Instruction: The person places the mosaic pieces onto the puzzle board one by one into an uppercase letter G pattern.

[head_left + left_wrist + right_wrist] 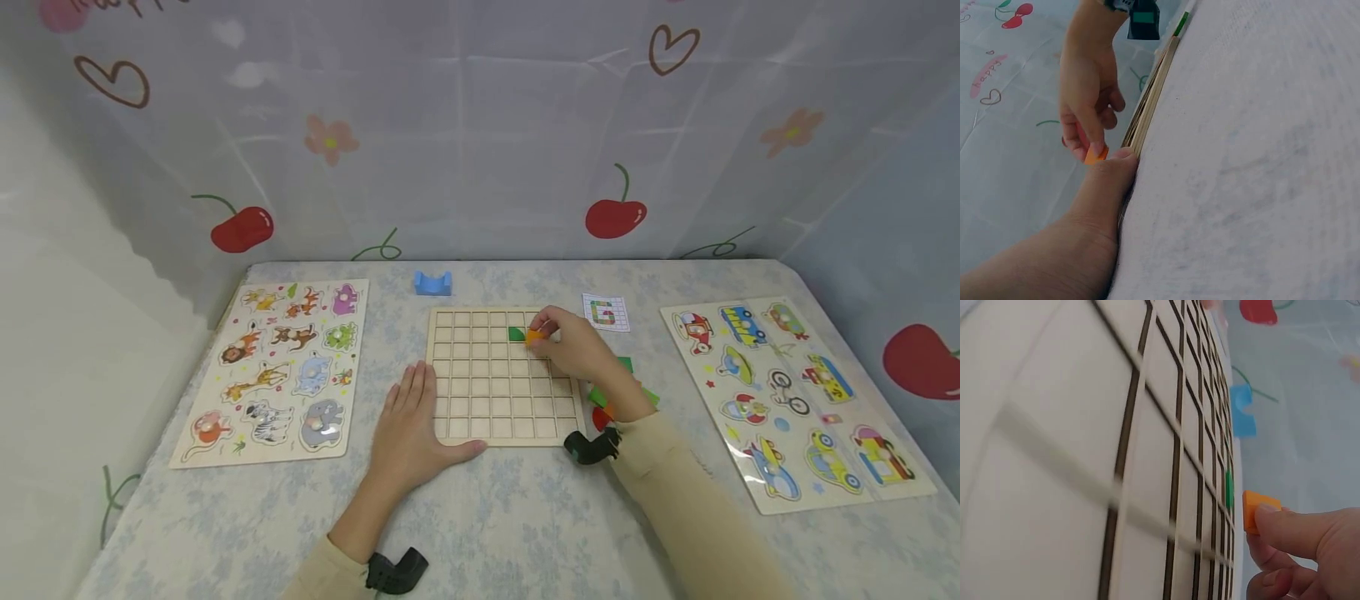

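A wooden grid board [480,387] of square cells lies on the table. My right hand [572,342] is over its upper right part, pinching an orange piece [1254,512] between thumb and fingers. Beside that piece, a green piece [516,333] with a curved edge sits in a cell. The left wrist view also shows a reddish patch [1082,132] among the right hand's fingers; its kind is unclear. My left hand [408,429] rests at the board's lower left corner, fingers straight along the left edge and thumb [1124,156] by the near edge.
Green pieces [626,364] and a red piece [600,418] lie right of the board, partly under the right forearm. A pattern card [606,313] and a blue holder [432,284] stand farther back. An animal puzzle [288,367] is left, a vehicle puzzle [795,400] right.
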Action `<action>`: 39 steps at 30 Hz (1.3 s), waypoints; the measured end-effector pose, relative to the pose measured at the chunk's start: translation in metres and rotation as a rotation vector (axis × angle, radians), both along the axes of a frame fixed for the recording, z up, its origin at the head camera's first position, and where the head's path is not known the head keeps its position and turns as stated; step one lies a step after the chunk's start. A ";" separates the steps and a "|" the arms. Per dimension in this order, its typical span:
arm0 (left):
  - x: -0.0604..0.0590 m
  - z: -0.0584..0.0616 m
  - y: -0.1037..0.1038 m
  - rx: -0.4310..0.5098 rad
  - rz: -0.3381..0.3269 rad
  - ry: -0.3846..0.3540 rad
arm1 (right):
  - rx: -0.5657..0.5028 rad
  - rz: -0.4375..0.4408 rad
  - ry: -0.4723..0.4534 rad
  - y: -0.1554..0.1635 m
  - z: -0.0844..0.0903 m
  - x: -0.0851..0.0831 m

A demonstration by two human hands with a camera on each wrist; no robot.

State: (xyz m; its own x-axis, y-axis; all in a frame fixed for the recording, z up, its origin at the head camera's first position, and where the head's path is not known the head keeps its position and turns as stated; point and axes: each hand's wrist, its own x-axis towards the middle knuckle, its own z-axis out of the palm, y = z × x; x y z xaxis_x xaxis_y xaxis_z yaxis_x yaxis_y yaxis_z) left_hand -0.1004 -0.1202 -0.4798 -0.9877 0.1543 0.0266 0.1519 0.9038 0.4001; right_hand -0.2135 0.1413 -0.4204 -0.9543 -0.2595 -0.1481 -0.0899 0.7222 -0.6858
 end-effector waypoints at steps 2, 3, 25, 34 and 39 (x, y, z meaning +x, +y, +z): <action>0.000 0.000 0.000 -0.006 0.001 -0.005 | 0.006 0.018 0.005 -0.014 -0.002 -0.003; 0.000 0.000 0.000 -0.009 0.001 -0.006 | 0.012 0.029 0.011 -0.020 -0.002 -0.004; 0.000 0.001 0.000 -0.013 -0.002 0.005 | 0.127 0.053 0.129 -0.050 -0.013 -0.016; 0.000 -0.001 0.000 -0.005 -0.002 0.025 | 0.164 0.080 0.144 -0.053 -0.012 -0.017; 0.000 0.000 0.000 -0.005 0.001 0.005 | 0.214 0.104 0.141 -0.053 -0.008 -0.014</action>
State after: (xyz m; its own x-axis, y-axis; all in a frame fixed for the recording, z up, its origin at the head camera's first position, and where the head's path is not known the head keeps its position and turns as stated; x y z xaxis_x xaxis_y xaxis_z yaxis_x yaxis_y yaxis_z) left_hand -0.1005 -0.1206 -0.4800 -0.9876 0.1538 0.0305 0.1533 0.9059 0.3947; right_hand -0.2278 0.0881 -0.4281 -0.9394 -0.3339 -0.0777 -0.2547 0.8313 -0.4940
